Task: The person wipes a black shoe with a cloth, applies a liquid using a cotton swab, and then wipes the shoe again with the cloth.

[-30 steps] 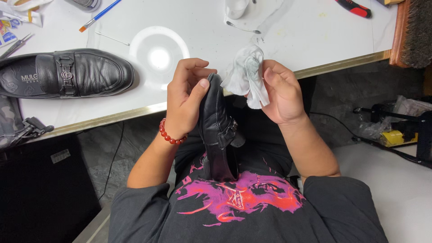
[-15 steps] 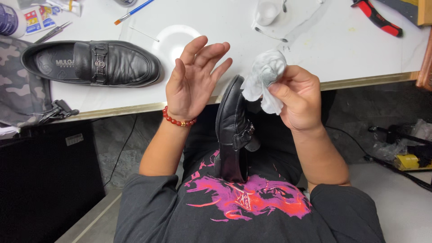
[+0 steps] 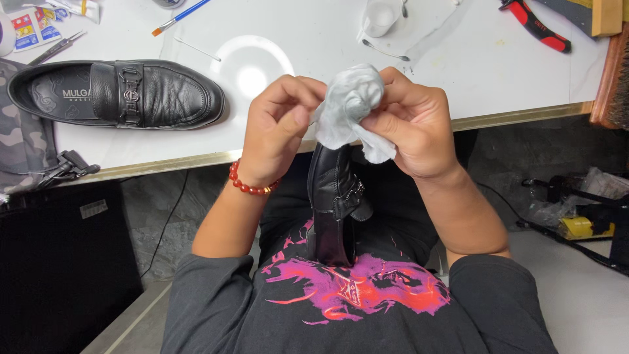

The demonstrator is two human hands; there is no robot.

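Observation:
A crumpled pale grey cloth is bunched between both my hands just in front of the table edge. My right hand grips it from the right. My left hand, with a red bead bracelet on the wrist, pinches its left edge with the fingertips. Below the hands a black leather loafer stands on its side in my lap, toe toward the table, with neither hand on it. Its mate, a second black loafer, lies on the white table at the left.
The white table has a brass-coloured front edge. On it lie a blue-handled paintbrush, red-handled pliers and a small white cup. A wooden brush sits far right, camouflage fabric far left.
My left hand, open above the lap shoe half a second ago, has closed onto the cloth. Both hands now hold the cloth together; the shoe rests untouched in my lap.

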